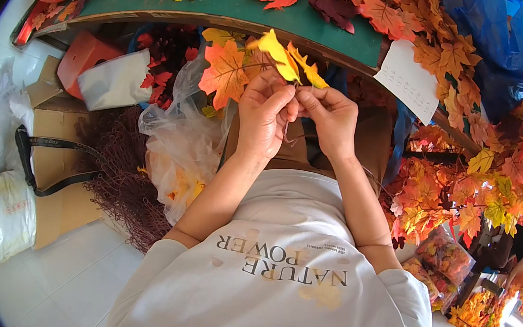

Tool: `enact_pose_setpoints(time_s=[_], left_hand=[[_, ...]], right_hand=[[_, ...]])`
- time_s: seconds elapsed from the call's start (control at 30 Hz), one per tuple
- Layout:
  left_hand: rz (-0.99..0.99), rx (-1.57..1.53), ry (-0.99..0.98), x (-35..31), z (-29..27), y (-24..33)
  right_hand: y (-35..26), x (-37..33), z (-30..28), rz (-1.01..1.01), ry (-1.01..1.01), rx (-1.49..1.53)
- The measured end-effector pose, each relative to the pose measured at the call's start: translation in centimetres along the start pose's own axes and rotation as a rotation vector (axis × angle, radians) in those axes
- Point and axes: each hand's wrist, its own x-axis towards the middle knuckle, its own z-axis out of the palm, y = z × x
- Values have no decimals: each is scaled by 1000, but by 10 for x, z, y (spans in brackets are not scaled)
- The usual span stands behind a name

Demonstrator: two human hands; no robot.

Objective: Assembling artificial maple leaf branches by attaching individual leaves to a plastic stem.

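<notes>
yellow leaf (284, 58) seemingly pinched above left hand (264, 118).

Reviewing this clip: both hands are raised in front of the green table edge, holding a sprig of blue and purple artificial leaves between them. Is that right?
Not quite. The head view shows the leaves are orange and yellow, not blue and purple. The rest holds: the left hand and right hand are both raised in front of the green table edge, holding the sprig between them.
</notes>
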Motion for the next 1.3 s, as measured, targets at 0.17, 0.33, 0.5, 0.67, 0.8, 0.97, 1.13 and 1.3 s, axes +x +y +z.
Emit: enact_pose_setpoints(time_s=[0.17, 0.33, 0.5, 0.67, 0.8, 0.97, 1.13, 1.3], left_hand=[[12, 60, 0, -2, 0, -3], [-10, 130, -25, -2, -1, -10], [3, 145, -26, 0, -2, -12], [-2, 134, -8, 0, -2, -12], [-6, 140, -9, 0, -2, -12], [-17, 179, -33, -1, -3, -12], [-17, 187, -27, -1, -3, -13], [-14, 212, -43, 0, -4, -12]], right_hand=[[10, 4, -11, 379, 39, 474], [15, 5, -8, 401, -62, 581], [14, 4, -6, 384, -67, 558], [17, 2, -6, 379, -41, 553], [14, 0, -8, 365, -71, 548], [17, 1, -10, 355, -47, 520], [21, 2, -12, 340, -52, 520], [20, 2, -12, 313, -58, 489]])
